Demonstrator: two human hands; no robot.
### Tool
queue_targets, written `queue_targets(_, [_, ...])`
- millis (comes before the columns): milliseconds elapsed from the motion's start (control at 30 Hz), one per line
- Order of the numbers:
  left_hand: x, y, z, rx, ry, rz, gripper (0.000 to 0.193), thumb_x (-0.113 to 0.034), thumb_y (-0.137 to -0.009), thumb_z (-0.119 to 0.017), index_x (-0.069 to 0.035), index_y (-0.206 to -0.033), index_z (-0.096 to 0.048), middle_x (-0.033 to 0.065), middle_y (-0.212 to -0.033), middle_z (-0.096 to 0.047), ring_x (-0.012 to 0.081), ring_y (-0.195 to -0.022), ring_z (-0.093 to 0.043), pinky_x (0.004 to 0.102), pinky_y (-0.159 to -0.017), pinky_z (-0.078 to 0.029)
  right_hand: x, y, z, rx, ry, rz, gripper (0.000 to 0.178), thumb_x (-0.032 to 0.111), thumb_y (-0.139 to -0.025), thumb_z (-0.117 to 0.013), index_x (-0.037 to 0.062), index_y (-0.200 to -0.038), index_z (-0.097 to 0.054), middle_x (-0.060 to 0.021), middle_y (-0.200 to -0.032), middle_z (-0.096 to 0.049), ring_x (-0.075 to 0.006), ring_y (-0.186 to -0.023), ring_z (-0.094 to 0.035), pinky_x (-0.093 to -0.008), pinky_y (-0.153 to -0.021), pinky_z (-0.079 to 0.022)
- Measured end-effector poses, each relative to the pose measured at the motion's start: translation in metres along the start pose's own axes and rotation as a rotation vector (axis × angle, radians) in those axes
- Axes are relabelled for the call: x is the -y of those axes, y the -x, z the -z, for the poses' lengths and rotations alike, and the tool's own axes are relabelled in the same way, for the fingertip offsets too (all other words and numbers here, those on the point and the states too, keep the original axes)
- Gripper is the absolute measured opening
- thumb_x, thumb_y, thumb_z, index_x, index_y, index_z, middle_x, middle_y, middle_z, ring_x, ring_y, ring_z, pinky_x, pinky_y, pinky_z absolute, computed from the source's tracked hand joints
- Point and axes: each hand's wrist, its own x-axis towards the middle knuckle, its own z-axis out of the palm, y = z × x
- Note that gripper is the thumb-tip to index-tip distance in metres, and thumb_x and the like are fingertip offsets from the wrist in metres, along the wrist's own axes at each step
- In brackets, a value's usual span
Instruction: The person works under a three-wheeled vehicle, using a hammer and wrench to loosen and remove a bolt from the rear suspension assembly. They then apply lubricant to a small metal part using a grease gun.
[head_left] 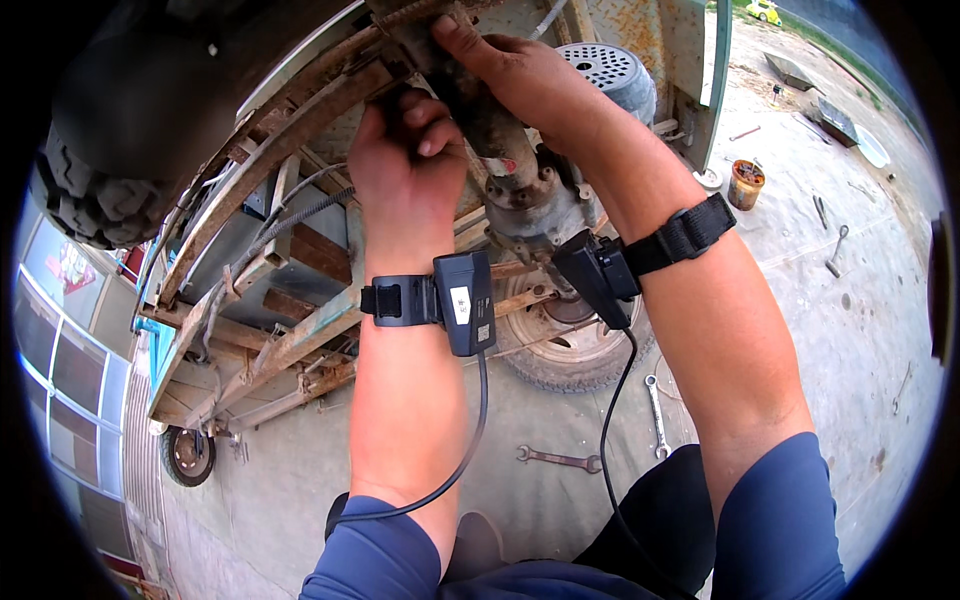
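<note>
My right hand point(510, 75) is closed round a dark, greasy axle tube point(465, 85), with the thumb laid along its upper side. Just left of the tube, my left hand point(408, 150) has its fingers curled in by the end of a rusty leaf spring point(285, 125). Whatever those fingers hold is hidden behind them. The tube runs down into a grey gear housing point(535, 210), beside a round motor point(605, 75) with a perforated end cover. Each wrist carries a strapped black device with a cable.
A knobbly tyre point(100, 195) looms at upper left, above the rusty vehicle frame point(280, 360). Below the housing is a spoked-looking wheel point(570, 350). Two wrenches, one open-ended point(560, 459) and one combination point(657, 415), lie on the floor; a grimy tub point(746, 185) stands right.
</note>
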Motion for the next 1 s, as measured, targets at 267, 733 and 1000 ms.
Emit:
queue_targets(267, [0.004, 0.001, -0.006, -0.067, -0.101, -0.023, 0.026, -0.024, -0.105, -0.037, -0.005, -0.092, -0.05, 0.0025, -0.074, -0.045, 0.0116, -0.063, -0.048, 0.0236, -0.047, -0.033, 0.001, 0.001, 0.001, 0.017, -0.008, -0.028, 0.085, 0.072, -0.087, -0.06, -0.0054, -0.124, -0.064, -0.021, -0.115, -0.068, -0.0259, -0.106, -0.064, -0.035, -0.092, -0.049])
queue_targets(733, [0.002, 0.002, 0.0, -0.008, -0.093, 0.014, 0.026, -0.025, -0.104, -0.038, -0.003, -0.103, -0.052, 0.0051, -0.083, -0.051, 0.0122, -0.066, -0.051, 0.0225, -0.047, -0.035, -0.004, -0.004, -0.001, 0.008, 0.02, -0.002, 0.086, 0.076, -0.084, -0.059, -0.0048, -0.113, -0.07, -0.0194, -0.104, -0.072, -0.0283, -0.096, -0.067, -0.0369, -0.084, -0.05])
queue_targets(1000, [0.004, 0.0, -0.005, 0.027, -0.045, 0.011, 0.026, -0.025, -0.105, -0.035, -0.006, -0.093, -0.049, 0.0009, -0.071, -0.046, 0.0095, -0.057, -0.049, 0.0215, -0.042, -0.032, 0.019, 0.011, 0.008, 0.028, 0.064, -0.031, 0.078, 0.071, -0.093, -0.049, -0.0029, -0.107, -0.069, -0.0232, -0.096, -0.072, -0.0345, -0.093, -0.069, -0.04, -0.082, -0.051])
